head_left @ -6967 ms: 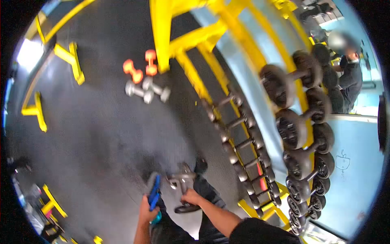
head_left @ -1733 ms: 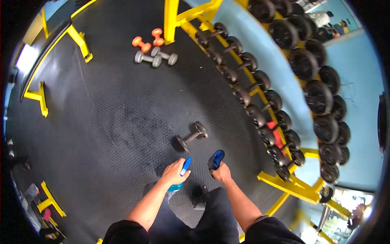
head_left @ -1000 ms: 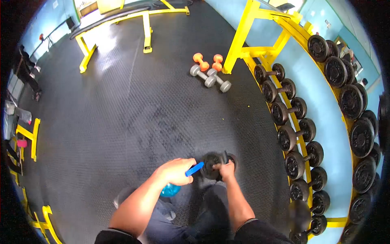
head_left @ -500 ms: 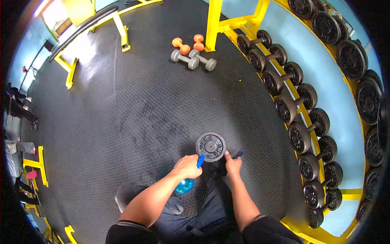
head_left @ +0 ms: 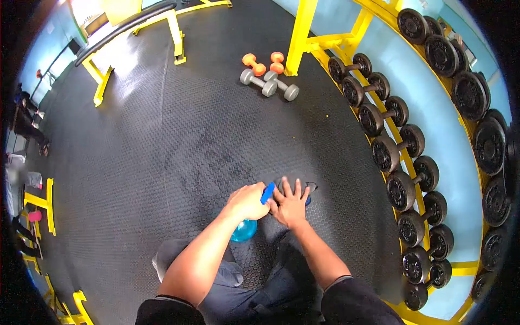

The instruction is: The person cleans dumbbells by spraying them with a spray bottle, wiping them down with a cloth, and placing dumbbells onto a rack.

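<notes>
We've got the black textured floor [head_left: 130, 179] under everything, w/ the yellow rack [head_left: 303, 38] along the right side, dark dumbbells [head_left: 401, 190] on its lower tier and bigger ones [head_left: 469, 96] above. Upper left, a bench [head_left: 127, 27] w/ a black top and yellow legs; far left, another person [head_left: 26, 122] in dk. clothes, well apart from us. Our legs [head_left: 254, 290] are bent at the bottom ctr. Near the rack's upright, two grey dumbbells [head_left: 259, 83] lie crosswise on the floor, w/ two orange dumbbells [head_left: 253, 64] just beyond. Our right hand [head_left: 290, 206] is spread wide, palm down, over a dark item [head_left: 311, 187] low in front of us — mostly hidden, so we can't tell its full shape or whether the palm touches it. Our left hand [head_left: 249, 200] is closed narrow on a blue strip [head_left: 267, 193], whose end sticks up btwn the two hands. Just below that hand we see a rounded turquoise thing [head_left: 244, 231], partly covered; can't tell how it's attached, if at all. Smallest: a blue bit [head_left: 308, 200] beside the right hand, next to the dark item.
</notes>
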